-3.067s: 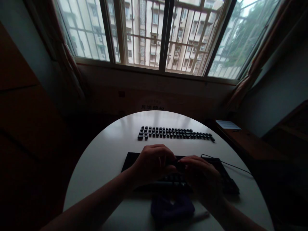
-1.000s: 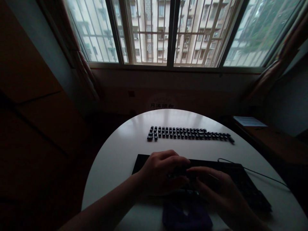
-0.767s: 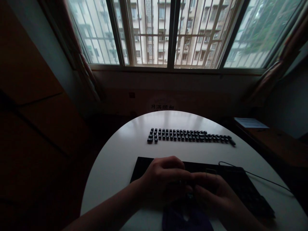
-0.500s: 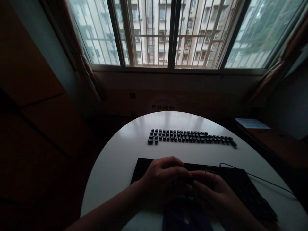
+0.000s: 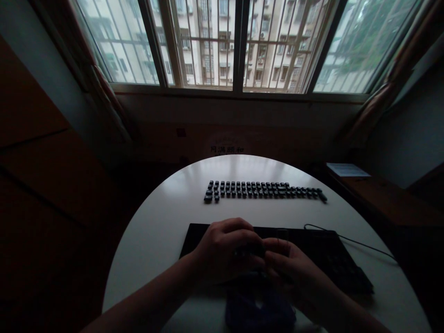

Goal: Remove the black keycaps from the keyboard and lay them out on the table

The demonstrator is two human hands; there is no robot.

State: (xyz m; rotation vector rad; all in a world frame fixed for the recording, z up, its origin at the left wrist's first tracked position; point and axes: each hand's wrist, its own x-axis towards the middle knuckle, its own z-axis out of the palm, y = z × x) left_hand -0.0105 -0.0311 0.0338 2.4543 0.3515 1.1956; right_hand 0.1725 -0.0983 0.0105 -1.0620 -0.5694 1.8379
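Observation:
Over the black keyboard (image 5: 321,252), my two hands meet, fingertips close together. My left hand (image 5: 225,247) is closed, its fingers curled round a dark piece (image 5: 250,250) with small pale marks; its kind is too dark to make out. My right hand (image 5: 296,266) is closed too, thumb against fingers, near that piece. A thin wire loop (image 5: 282,233), like that of a keycap puller, stands up from the right fingers. Just below the hands lies a dark purple cloth-like item (image 5: 258,312). Much of the keyboard is hidden by the hands.
Rows of black keycaps (image 5: 255,188) stand on the round white table (image 5: 156,212) beyond the keyboard. A cable (image 5: 360,243) runs off to the right. A paper (image 5: 348,169) rests on a brown side desk. A barred window is ahead.
The whole view has shifted, so the table and hands appear slightly further left and higher. Both hands stay together over the keyboard, with only slight finger movement.

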